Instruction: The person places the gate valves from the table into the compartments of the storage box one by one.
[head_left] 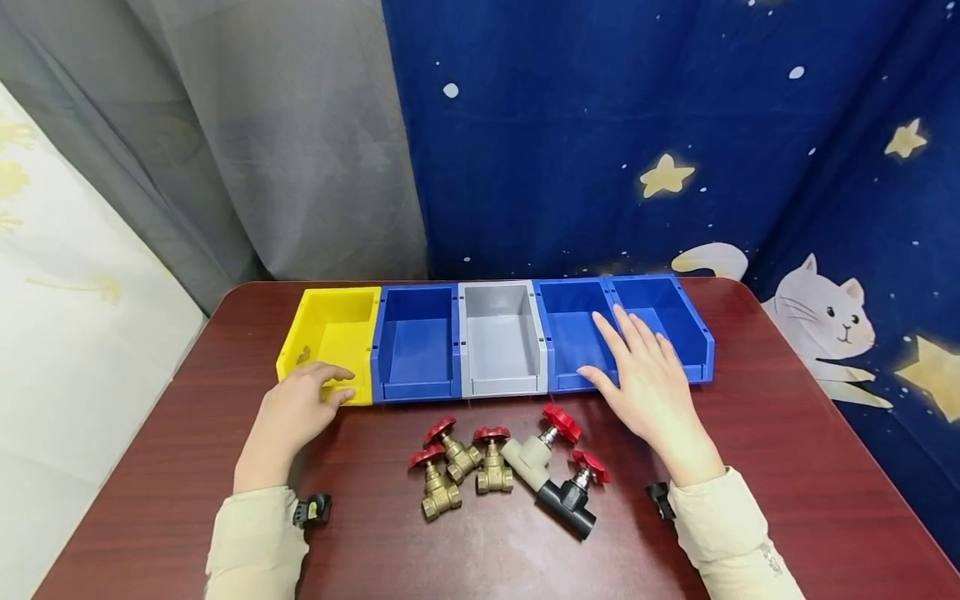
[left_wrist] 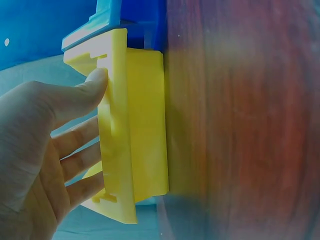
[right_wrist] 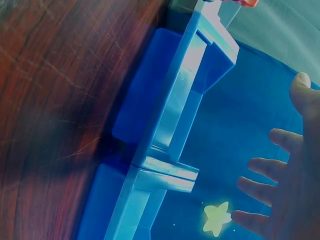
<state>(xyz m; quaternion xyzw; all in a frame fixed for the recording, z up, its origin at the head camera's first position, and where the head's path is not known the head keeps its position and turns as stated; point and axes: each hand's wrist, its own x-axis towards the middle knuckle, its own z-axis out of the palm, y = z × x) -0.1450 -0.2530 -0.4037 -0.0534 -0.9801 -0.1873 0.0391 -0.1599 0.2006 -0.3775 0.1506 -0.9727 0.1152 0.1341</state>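
At the front lip of the yellow bin (head_left: 341, 333) is my left hand (head_left: 296, 417). The left wrist view shows its thumb (left_wrist: 92, 90) on the lip and the other fingers behind it, gripping the rim. My right hand (head_left: 648, 392) hovers with fingers spread over the two right-hand blue bins, the inner one (head_left: 573, 321) and the outer one (head_left: 690, 346); it holds nothing. Between the hands lie three brass gate valves (head_left: 494, 473) with red handwheels, a grey plastic valve (head_left: 528, 461) and a black plastic valve (head_left: 562, 504).
Another blue bin (head_left: 416, 392) and a grey bin (head_left: 502, 387) stand in the same row, side by side. The row sits near the back of the dark red-brown table (head_left: 150, 500). Behind hang a grey curtain (head_left: 300, 150) and a blue starry curtain (head_left: 540, 150).
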